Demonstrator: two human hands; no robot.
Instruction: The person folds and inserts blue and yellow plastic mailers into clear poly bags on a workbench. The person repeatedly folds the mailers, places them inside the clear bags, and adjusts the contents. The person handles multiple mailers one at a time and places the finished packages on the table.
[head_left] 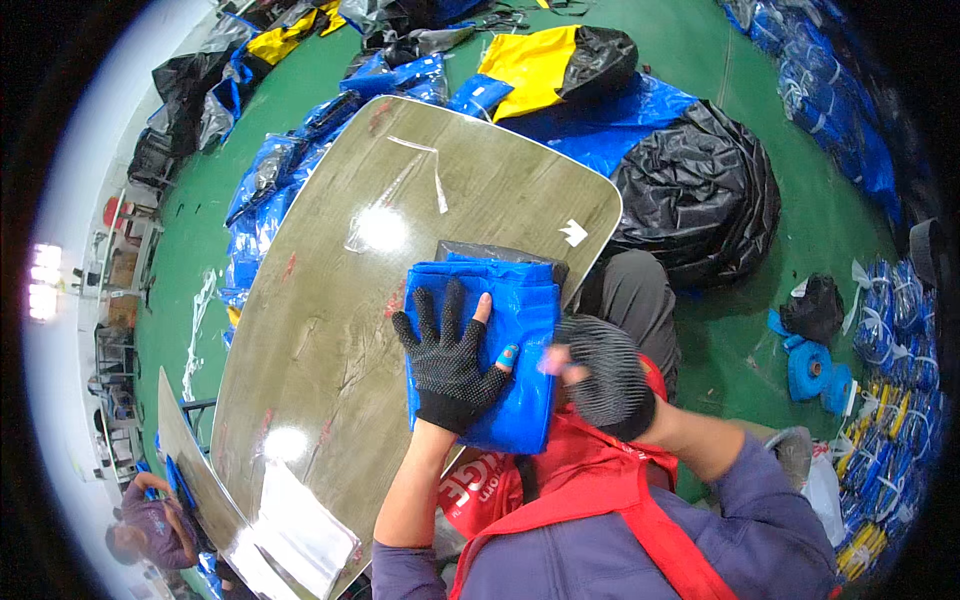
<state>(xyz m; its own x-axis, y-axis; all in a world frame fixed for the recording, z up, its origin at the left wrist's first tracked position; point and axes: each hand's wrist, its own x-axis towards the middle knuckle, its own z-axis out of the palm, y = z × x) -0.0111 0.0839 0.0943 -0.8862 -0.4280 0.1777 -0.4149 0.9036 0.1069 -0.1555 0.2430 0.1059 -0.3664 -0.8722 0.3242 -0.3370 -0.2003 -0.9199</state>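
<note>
The broad surface [320,230] carries the folded blue sheet [525,420], which lies at the edge nearest the person and appears to overhang it. On top, the left hand [445,365] presses flat, fingers spread apart. The right hand [605,380] is blurred beside the sheet's right side; whether its fingers grip cannot be told. The material looks slick, so uneven pressure could skew the layers, and a lifted left palm might let the overhang slip lapward.
</note>
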